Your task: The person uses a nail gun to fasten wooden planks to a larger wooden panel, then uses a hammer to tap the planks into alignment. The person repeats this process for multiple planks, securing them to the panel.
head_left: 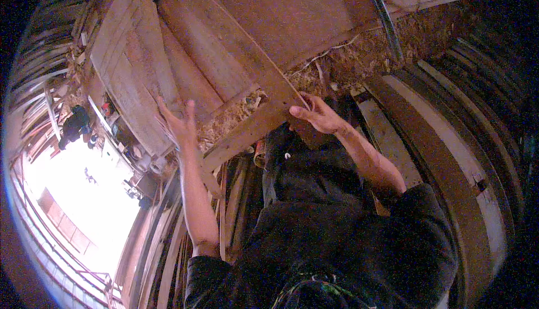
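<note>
In front of me is a wooden frame of rough boards, with a long board point(236, 39) running from the upper left down to a corner near my right hand. A shorter crosspiece point(247, 132) meets it there. My right hand point(321, 116) grips the long board's end at that corner, thumb on top and fingers partly hidden under it. My left hand point(181, 125) is raised beside a wide, pale board point(132, 104) on the left, fingers apart. Whether its fingertips touch that board is hard to tell. Sawdust and wood shavings point(227, 119) show between the boards.
A large reddish-brown panel point(292, 14) lies beyond the frame. Long planks point(443, 140) are stacked on the right, and more timber point(163, 236) lies at lower left. A bright opening point(84, 196) is at far left, with a dark shape point(76, 123) near it. Wood debris point(404, 45) covers the ground behind.
</note>
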Demonstrator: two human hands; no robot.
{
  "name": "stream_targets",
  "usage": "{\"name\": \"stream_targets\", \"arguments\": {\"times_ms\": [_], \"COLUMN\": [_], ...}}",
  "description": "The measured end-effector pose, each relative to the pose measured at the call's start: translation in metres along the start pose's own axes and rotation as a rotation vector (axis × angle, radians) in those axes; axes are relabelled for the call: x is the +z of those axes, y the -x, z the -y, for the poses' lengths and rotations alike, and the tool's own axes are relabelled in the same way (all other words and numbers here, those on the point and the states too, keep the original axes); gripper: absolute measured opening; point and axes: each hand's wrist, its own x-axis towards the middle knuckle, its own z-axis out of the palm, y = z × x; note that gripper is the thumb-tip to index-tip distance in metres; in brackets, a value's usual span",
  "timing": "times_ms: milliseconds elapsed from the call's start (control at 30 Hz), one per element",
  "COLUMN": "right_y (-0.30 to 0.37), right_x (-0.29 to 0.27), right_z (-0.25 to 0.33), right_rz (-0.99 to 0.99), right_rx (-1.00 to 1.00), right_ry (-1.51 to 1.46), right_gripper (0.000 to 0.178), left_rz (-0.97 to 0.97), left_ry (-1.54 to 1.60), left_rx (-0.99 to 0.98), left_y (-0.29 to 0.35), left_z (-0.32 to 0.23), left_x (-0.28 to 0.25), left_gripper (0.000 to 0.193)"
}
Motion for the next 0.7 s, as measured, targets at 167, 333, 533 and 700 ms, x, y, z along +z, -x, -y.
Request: {"name": "stream_targets", "arguments": {"times_ms": [167,333,533,700], "right_y": [-0.01,-0.01,-0.019,-0.023], "right_x": [0.022,0.056,0.063,0.06], "right_z": [-0.021,-0.034,-0.028,-0.024], "right_rz": [0.079,0.029,0.029,0.03], "right_rx": [0.026,0.014,0.133,0.235], "right_ry": [-0.196,-0.257,-0.035,-0.061], "right_gripper": [0.065,0.063,0.072,0.064], "left_rz": [0.131,0.145,0.162,0.153], "left_ry": [-0.12,0.082,0.232,0.185], "left_rx": [0.032,0.154,-0.007,0.0], "left_y": [-0.062,-0.077,-0.071,-0.072], "left_z": [0.058,0.1,0.144,0.141], "left_x": [0.014,0.014,0.01,0.005], "left_gripper": [0.098,0.086,0.079,0.08]}}
